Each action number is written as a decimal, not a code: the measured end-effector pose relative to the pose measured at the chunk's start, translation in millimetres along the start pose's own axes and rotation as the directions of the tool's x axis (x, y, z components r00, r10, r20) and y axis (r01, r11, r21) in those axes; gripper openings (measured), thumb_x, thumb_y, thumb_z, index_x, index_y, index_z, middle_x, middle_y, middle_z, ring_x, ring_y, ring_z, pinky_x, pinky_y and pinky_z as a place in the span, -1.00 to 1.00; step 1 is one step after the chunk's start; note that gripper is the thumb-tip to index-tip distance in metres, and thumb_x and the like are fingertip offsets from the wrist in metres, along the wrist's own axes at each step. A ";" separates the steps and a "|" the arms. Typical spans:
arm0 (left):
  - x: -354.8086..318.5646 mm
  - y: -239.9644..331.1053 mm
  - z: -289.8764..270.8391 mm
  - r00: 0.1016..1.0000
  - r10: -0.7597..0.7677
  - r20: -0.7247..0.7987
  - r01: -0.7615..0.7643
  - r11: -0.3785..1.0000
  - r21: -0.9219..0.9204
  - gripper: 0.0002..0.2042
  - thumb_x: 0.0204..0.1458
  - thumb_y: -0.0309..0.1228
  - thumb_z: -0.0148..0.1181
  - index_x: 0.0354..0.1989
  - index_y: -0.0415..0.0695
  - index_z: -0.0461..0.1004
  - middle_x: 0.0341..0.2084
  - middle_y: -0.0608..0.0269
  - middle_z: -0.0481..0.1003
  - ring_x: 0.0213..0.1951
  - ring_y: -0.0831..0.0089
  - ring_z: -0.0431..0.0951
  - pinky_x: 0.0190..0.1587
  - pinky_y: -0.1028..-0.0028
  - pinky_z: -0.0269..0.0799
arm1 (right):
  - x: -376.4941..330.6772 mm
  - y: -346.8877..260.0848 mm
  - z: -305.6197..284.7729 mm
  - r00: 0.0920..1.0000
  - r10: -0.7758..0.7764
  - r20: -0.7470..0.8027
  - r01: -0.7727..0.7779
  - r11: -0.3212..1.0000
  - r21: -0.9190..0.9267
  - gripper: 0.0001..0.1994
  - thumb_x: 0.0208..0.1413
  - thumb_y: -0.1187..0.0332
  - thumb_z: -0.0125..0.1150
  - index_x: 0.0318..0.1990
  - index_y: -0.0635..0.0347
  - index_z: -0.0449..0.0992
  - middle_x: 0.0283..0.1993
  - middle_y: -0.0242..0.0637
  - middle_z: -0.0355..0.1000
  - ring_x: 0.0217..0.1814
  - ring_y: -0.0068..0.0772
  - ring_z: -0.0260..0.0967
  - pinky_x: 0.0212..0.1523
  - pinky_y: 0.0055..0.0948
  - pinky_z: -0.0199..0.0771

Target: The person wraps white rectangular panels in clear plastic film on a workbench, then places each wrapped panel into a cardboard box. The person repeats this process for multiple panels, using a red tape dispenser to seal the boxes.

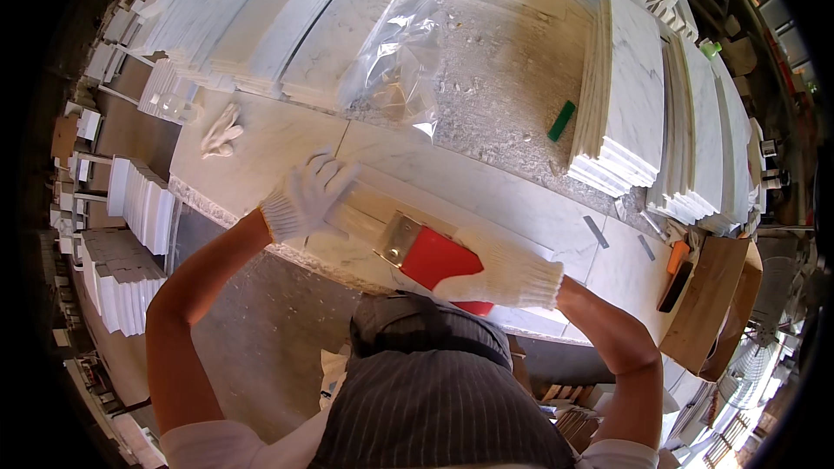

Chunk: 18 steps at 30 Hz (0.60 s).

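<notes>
Looks like a brushing pass is underway: the wide red-handled brush (417,247) is gripped by the gloved right hand (508,276) on the marble slab (486,187), bristles steadied by the spread left hand (308,195), so an even stroke is needed next.

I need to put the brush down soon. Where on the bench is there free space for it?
Bare marble lies between the spare glove and the plastic bag. The gritty patch between bag and green block is free too. Crowded: tile stacks on the right, strips beside them.
</notes>
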<state>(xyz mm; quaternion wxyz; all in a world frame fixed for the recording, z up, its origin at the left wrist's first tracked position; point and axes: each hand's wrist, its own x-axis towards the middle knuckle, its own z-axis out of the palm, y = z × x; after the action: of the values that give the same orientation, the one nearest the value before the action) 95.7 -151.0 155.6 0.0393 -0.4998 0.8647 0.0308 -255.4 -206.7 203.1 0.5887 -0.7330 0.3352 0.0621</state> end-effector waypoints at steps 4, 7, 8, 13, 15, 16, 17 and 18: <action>27.2 48.3 -4.2 0.986 0.158 0.058 -0.166 0.971 0.174 -0.09 -0.19 0.20 0.34 0.20 -0.32 0.34 -0.04 -0.07 0.44 0.11 0.08 0.41 0.25 0.13 0.32 | -78.7 26.5 -31.2 0.962 0.256 0.098 -0.261 0.964 0.042 -0.38 -0.05 -0.05 0.42 0.02 0.30 0.50 -0.16 -0.13 0.57 -0.14 -0.23 0.55 -0.10 -0.36 0.53; 76.2 123.1 8.1 0.954 0.298 0.019 -0.298 0.953 0.043 -0.12 -0.04 0.26 0.17 0.34 -0.17 0.29 -0.01 0.08 0.46 0.16 0.20 0.38 0.33 0.18 0.19 | -125.6 59.3 -42.3 0.919 0.388 0.068 -0.390 0.921 0.017 -0.37 -0.09 -0.05 0.45 -0.01 0.30 0.50 -0.17 -0.11 0.59 -0.16 -0.18 0.58 -0.11 -0.35 0.55; 90.9 147.8 -0.5 0.950 0.314 -0.006 -0.313 0.947 -0.071 -0.14 0.00 0.25 0.14 0.34 -0.16 0.29 -0.02 0.10 0.46 0.15 0.22 0.38 0.35 0.18 0.17 | -143.1 72.4 -43.9 0.901 0.430 0.051 -0.431 0.902 0.015 -0.36 -0.11 -0.05 0.46 -0.02 0.30 0.51 -0.17 -0.11 0.59 -0.17 -0.17 0.58 -0.12 -0.34 0.56; 122.4 197.0 8.5 0.931 0.361 -0.057 -0.364 0.929 -0.068 -0.18 -0.07 0.23 0.22 0.29 -0.10 0.38 -0.05 0.10 0.45 0.16 0.15 0.38 0.19 0.20 0.41 | -224.3 147.5 -42.5 0.807 0.582 -0.100 -0.570 0.812 0.126 -0.48 -0.17 0.08 0.52 -0.13 0.27 0.55 -0.22 -0.12 0.59 -0.23 -0.22 0.56 -0.18 -0.33 0.57; 128.8 211.3 12.1 0.932 0.356 -0.063 -0.361 0.928 -0.092 -0.20 -0.08 0.19 0.25 0.30 -0.06 0.38 -0.01 0.09 0.43 0.19 0.14 0.37 0.19 0.18 0.42 | -260.4 182.4 -38.2 0.766 0.619 -0.171 -0.611 0.785 0.106 -0.52 -0.19 0.13 0.53 -0.17 0.27 0.55 -0.25 -0.15 0.58 -0.25 -0.25 0.54 -0.18 -0.33 0.57; 133.7 222.2 11.9 0.933 0.352 -0.071 -0.358 0.926 -0.123 -0.22 -0.09 0.16 0.27 0.30 -0.03 0.38 0.01 0.08 0.42 0.20 0.13 0.36 0.20 0.17 0.42 | -274.2 194.5 -35.7 0.744 0.645 -0.175 -0.637 0.764 0.106 -0.51 -0.16 0.12 0.52 -0.14 0.26 0.54 -0.22 -0.14 0.58 -0.22 -0.24 0.54 -0.16 -0.34 0.57; 139.2 231.4 11.1 0.935 0.346 -0.080 -0.355 0.923 -0.147 -0.23 -0.10 0.12 0.30 0.30 -0.01 0.39 0.04 0.07 0.41 0.21 0.13 0.36 0.21 0.16 0.42 | -283.3 200.8 -34.1 0.723 0.666 -0.184 -0.659 0.745 0.105 -0.50 -0.13 0.12 0.51 -0.10 0.25 0.54 -0.19 -0.13 0.59 -0.20 -0.22 0.55 -0.14 -0.35 0.57; 144.4 240.6 11.2 0.927 0.363 -0.094 -0.374 0.908 -0.186 -0.28 -0.07 0.06 0.29 0.29 0.01 0.40 0.06 0.08 0.40 0.21 0.14 0.36 0.23 0.15 0.40 | -289.0 205.8 -29.2 0.701 0.687 -0.192 -0.681 0.724 0.105 -0.50 -0.11 0.12 0.50 -0.06 0.24 0.54 -0.16 -0.12 0.59 -0.17 -0.20 0.55 -0.12 -0.36 0.58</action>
<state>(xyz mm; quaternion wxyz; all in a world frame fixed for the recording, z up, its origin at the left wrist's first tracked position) -184.2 -154.5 133.5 -0.0427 -0.3297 0.9366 0.1105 -602.2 -129.2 183.2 0.4927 -0.5506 0.6461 0.1913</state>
